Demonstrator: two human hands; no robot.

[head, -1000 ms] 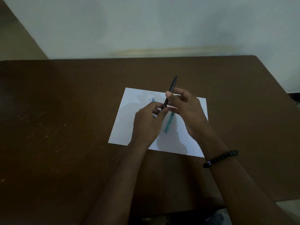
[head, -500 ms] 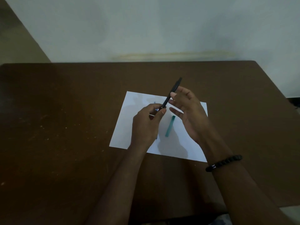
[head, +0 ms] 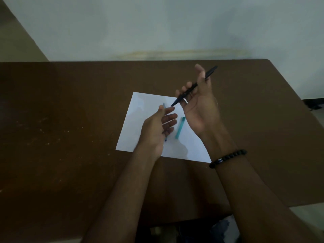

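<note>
Pen up, tip toward the paper!
Fingers of the right hand clamp it, poised to write, I'd say; left hand hovers empty, fingers apart; cap parked on paper.

A white sheet lies on the brown surface. Above the sheet's far right corner the right grip, palm up, curls round a black pen. Over the sheet's middle hovers the left grip, fingers relaxed, above a blue pen. A teal cap lies on the sheet.
</note>
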